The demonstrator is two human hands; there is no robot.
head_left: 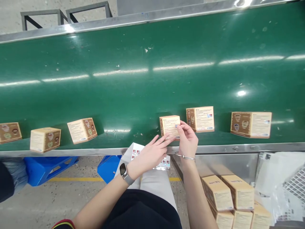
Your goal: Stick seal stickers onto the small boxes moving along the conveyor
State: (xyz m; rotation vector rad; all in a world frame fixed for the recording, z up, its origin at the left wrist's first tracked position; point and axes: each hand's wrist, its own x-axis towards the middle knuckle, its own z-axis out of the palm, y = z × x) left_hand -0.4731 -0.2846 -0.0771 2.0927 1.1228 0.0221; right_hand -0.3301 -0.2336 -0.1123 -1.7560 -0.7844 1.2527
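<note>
A: "Box, position?"
B: "I log it right of centre in the frame, at the near edge of the green desk."
A: "Fingers?"
B: "Left hand: open, spread, fingertips on its lower face. Right hand: bent, thumb and forefinger at its right edge; whether gripping, I cannot tell."

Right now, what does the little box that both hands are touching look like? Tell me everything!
The box looks like cardboard, with a cream face full of tiny printing and a narrow brown-edged side on its left. A small blue patch peeks out by the fingers. It sits on the green surface, near the metal rim. The left hand rests fingertips low on the cream face; the right hand touches its right edge. The printing is too small to read.
</note>
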